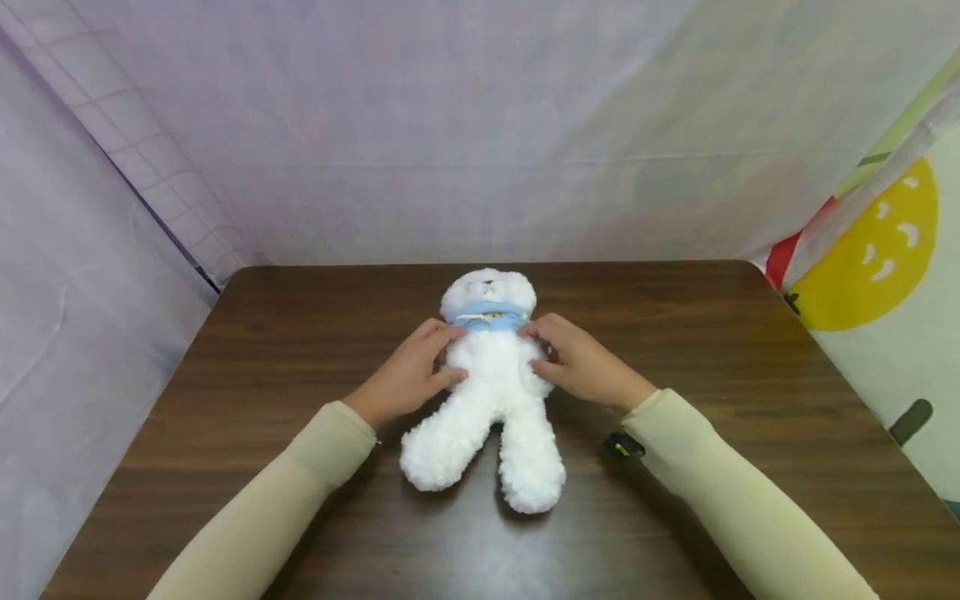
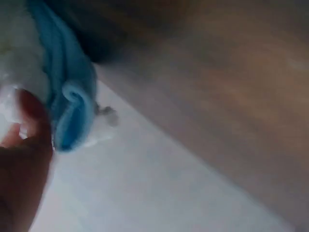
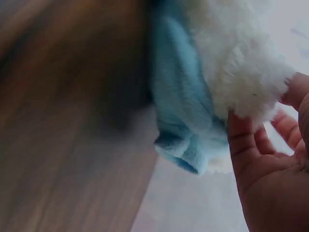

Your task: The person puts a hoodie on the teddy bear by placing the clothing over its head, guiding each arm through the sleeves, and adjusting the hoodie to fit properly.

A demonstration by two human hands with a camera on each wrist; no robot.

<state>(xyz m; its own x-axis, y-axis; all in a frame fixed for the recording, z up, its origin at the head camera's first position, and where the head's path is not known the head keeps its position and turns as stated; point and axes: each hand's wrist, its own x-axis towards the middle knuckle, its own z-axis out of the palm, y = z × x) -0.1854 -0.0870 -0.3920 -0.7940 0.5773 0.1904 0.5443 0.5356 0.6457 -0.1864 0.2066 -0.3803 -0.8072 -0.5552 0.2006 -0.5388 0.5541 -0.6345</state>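
Observation:
A fluffy white plush toy (image 1: 495,367) lies face up with its head toward the table's far edge and its two legs toward me. Soft blue cloth (image 1: 510,322) wraps its neck, crossed by a pale strip. On the toy's left side in the head view, my left hand (image 1: 412,367) grips the body between fingers and thumb. My right hand (image 1: 588,364) holds the opposite side the same way. White fur (image 3: 236,58) bunches between the right thumb and fingers in the right wrist view. The left wrist view shows the blue cloth (image 2: 75,106) with a rolled edge beside the fingers.
The brown wooden table (image 1: 300,333) has a pale curtain (image 1: 450,125) hanging behind it. A small black item with a yellow mark (image 1: 626,446) sits beside the right sleeve (image 1: 675,433). Printed cloth with a yellow shape (image 1: 870,258) hangs at the right.

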